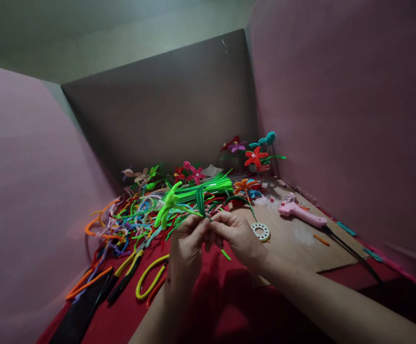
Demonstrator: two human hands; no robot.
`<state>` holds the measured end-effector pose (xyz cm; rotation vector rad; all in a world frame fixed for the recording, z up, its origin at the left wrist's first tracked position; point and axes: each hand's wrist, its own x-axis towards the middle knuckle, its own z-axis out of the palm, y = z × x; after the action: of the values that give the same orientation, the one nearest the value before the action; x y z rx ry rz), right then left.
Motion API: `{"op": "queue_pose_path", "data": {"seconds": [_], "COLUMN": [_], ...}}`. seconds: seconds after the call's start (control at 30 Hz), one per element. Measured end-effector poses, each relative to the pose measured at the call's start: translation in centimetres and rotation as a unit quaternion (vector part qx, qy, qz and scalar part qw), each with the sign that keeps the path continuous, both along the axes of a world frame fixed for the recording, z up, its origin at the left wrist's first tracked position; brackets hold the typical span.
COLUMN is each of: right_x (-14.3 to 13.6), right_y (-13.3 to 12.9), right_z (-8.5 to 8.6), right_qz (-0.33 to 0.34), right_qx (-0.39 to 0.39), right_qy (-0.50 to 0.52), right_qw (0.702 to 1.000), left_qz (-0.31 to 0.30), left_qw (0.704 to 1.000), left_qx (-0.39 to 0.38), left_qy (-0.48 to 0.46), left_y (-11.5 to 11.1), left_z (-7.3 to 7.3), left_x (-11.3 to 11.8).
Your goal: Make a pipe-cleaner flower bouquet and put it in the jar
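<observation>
Basically, pink walls (340,119) and a dark panel (165,119) close in a red-covered desk (102,322). On its right lies a cardboard sheet (290,255); on its left spreads a heap of fuzzy craft stems (132,229), with a bright green bundle (213,184) across its back.

Near the middle, the left hand (188,236) and right hand (235,234) meet, fingertips almost touching. Each grip is narrow: the left seems to pinch the stem of a light green flower (168,205), the right the foot of a dark green leaf (200,203). The flower leans left, the leaf stands up between the hands, and a light green stem end (225,254) pokes out below. Fingers hide the join, so I cannot tell whether anything is wrapped there.

If the left grip slackens, the flower could swivel and the leaf could slip along the stem; too hard a twist might kink the wire. The petals, close to the heap in view, could snag on loose strands. The pink glue gun (303,215) may be hot; a careless sweep of the right arm might catch its black cable (355,253) and drag it.
</observation>
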<state>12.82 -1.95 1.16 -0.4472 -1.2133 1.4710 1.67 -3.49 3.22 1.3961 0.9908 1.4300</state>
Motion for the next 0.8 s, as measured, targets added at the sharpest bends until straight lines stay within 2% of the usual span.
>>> {"op": "queue_pose_path", "data": {"seconds": [0.07, 0.17, 0.23, 0.27, 0.3, 0.33, 0.37, 0.5, 0.63, 0.8], "right_x": [-0.1, 0.9, 2.3, 3.2, 4.2, 5.1, 6.0, 8.1, 8.4, 8.5], "right_y": [0.2, 1.2, 2.5, 3.3, 4.2, 5.0, 5.7, 7.8, 8.6, 9.1], "right_z": [-0.1, 0.1, 0.3, 0.3, 0.2, 0.1, -0.1, -1.3, -2.4, -3.0], "right_qz": [0.007, -0.027, -0.108, -0.148, -0.205, -0.259, -0.282, -0.332, -0.324, -0.322], "right_qx": [0.007, 0.023, 0.037, 0.04, 0.046, 0.054, 0.048, -0.001, -0.031, -0.041], "right_qy": [-0.019, -0.109, -0.243, -0.328, -0.424, -0.521, -0.554, -0.632, -0.675, -0.681], "right_qw": [1.0, 0.993, 0.963, 0.932, 0.881, 0.812, 0.782, 0.7, 0.662, 0.657], "left_qz": [0.003, 0.071, 0.112, 0.125, 0.133, 0.137, 0.14, 0.131, 0.116, 0.125], "left_qw": [0.999, 0.993, 0.989, 0.987, 0.986, 0.985, 0.985, 0.988, 0.99, 0.987], "left_qx": [0.009, 0.011, 0.003, 0.001, -0.001, -0.002, -0.002, -0.036, -0.063, -0.091], "left_qy": [0.049, 0.092, 0.099, 0.098, 0.1, 0.103, 0.105, 0.079, 0.056, 0.039], "left_y": [0.0, 0.4, 1.0, 1.4, 1.9, 2.3, 2.8, 4.2, 4.9, 5.7], "left_z": [0.1, 0.7, 1.0, 1.1, 1.1, 0.9, 0.6, -1.3, -2.9, -4.2], "left_x": [-0.4, -1.2, -1.9, -2.2, -2.5, -2.8, -3.1, -3.4, -3.5, -4.0]}}
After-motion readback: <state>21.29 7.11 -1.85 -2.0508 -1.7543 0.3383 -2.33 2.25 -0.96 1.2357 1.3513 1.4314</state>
